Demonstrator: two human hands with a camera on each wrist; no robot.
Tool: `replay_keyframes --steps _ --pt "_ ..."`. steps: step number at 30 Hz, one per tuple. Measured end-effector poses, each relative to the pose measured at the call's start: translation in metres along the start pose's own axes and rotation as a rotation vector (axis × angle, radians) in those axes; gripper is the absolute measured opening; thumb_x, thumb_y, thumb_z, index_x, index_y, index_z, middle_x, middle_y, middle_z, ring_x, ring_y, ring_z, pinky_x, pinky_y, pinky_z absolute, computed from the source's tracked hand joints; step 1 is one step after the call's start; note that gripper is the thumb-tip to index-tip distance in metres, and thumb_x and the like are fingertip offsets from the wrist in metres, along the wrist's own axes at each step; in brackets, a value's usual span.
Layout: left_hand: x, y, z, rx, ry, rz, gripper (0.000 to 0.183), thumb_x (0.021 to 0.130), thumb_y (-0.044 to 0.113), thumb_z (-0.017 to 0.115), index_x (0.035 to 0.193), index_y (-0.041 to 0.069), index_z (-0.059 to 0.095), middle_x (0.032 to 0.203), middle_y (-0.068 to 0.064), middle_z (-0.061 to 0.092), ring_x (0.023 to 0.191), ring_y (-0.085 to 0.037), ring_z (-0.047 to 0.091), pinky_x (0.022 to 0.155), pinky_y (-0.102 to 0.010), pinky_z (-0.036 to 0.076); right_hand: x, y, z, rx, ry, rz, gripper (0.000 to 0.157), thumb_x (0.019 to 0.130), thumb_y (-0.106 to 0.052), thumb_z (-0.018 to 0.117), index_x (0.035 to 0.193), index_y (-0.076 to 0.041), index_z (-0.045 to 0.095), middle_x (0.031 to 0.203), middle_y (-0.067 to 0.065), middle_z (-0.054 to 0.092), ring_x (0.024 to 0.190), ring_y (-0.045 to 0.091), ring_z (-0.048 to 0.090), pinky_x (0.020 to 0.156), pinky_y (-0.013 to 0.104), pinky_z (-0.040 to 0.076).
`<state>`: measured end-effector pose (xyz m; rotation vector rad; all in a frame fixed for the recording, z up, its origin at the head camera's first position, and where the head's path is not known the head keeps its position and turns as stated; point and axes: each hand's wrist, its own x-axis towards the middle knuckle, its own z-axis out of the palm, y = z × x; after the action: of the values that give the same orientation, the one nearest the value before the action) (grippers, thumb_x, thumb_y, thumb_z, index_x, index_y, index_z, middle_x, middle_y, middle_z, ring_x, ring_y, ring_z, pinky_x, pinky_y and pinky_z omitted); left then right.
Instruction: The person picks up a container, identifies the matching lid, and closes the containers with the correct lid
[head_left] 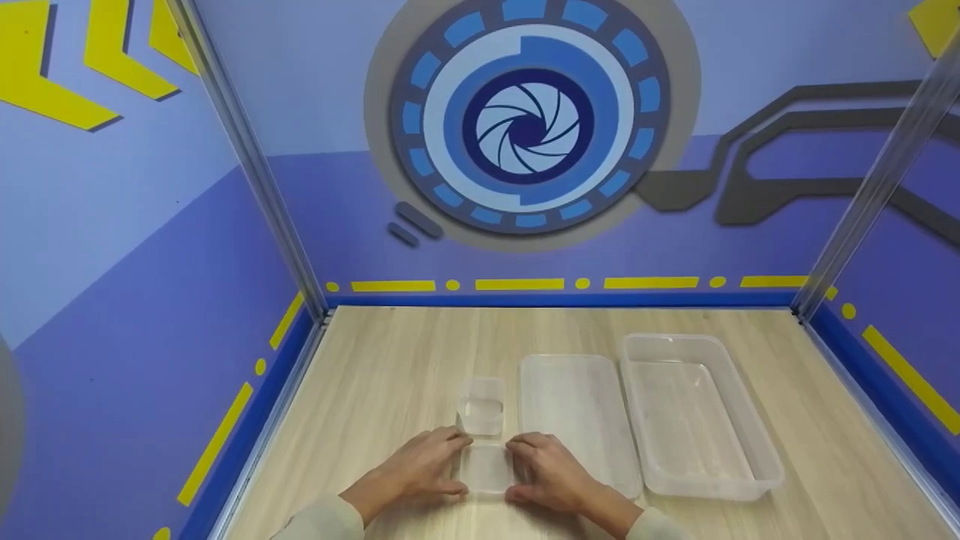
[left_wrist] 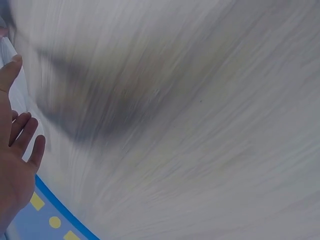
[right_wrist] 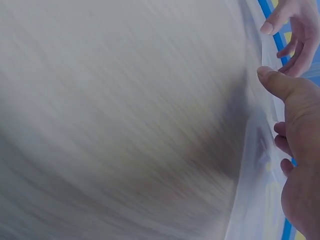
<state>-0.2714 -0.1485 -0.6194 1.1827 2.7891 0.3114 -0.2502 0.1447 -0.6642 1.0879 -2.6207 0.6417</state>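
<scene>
I have a small, clear, square plastic lid (head_left: pixel 487 470) between my two hands, lying at the near side of the pale wood-grain table (head_left: pixel 375 375), left of the larger pieces. My left hand (head_left: pixel 412 465) grips its left side, fingers at the far corner and thumb at the near one. My right hand (head_left: pixel 551 472) grips the right side the same way, so the lid sits framed by both.

Just beyond it, on the far side, stands a small, clear, open plastic box (head_left: pixel 481 427). A shiny, squarish patch shows inside it; I cannot tell whether that is its floor or something in there. My left fingertips are close to its near left corner.

To the right of the lid, a large, frosted, rectangular plastic sheet-like cover (head_left: pixel 577 420) lies flat, its near end passing beneath my right forearm. Along its right edge, just beside it, stands a large, translucent, rectangular plastic tub (head_left: pixel 705 486), upright and open at the top. Its pale floor shows between the walls, with a glint toward the far end.

Beyond the table's far edge rises a blue-purple wall panel (head_left: pixel 330 225) with yellow dashes along its base.
</scene>
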Motion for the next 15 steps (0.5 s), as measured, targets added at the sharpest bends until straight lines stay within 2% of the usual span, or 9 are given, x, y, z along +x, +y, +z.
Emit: replay_keyframes --steps 3,6,11,15 --pt "0.0 0.0 -0.004 -0.03 0.009 0.002 0.076 0.089 0.049 0.085 0.147 0.006 0.059 0.148 -0.009 0.059 0.135 -0.025 0.057 0.11 -0.043 0.05 0.001 0.0 -0.004 0.013 0.005 0.008 0.067 0.084 -0.048 0.089 0.127 0.0 0.07 0.124 0.008 0.071 0.116 0.025 0.066 0.097 0.049 0.055" --pt "-0.001 0.0 -0.007 -0.064 0.015 -0.011 0.074 0.089 0.049 0.085 0.145 0.007 0.061 0.144 -0.007 0.061 0.131 -0.023 0.06 0.108 -0.042 0.052 0.003 -0.001 -0.009 0.045 0.012 0.007 0.062 0.085 -0.042 0.089 0.127 0.0 0.07 0.125 0.007 0.071 0.116 0.025 0.066 0.097 0.049 0.054" --pt "-0.004 0.002 -0.014 -0.209 -0.004 -0.078 0.075 0.087 0.048 0.087 0.144 0.006 0.062 0.138 -0.001 0.064 0.126 -0.02 0.063 0.107 -0.041 0.053 0.005 -0.002 -0.014 0.107 0.006 0.007 0.06 0.087 -0.04 0.088 0.128 0.0 0.069 0.126 0.006 0.071 0.116 0.024 0.067 0.096 0.049 0.055" --pt "-0.005 0.002 -0.02 -0.303 -0.013 -0.111 0.075 0.087 0.048 0.087 0.144 0.006 0.061 0.137 -0.002 0.065 0.125 -0.021 0.063 0.104 -0.043 0.054 0.008 -0.003 -0.018 0.191 -0.016 0.053 0.062 0.088 -0.042 0.087 0.129 0.001 0.069 0.128 0.007 0.07 0.117 0.025 0.067 0.096 0.049 0.057"
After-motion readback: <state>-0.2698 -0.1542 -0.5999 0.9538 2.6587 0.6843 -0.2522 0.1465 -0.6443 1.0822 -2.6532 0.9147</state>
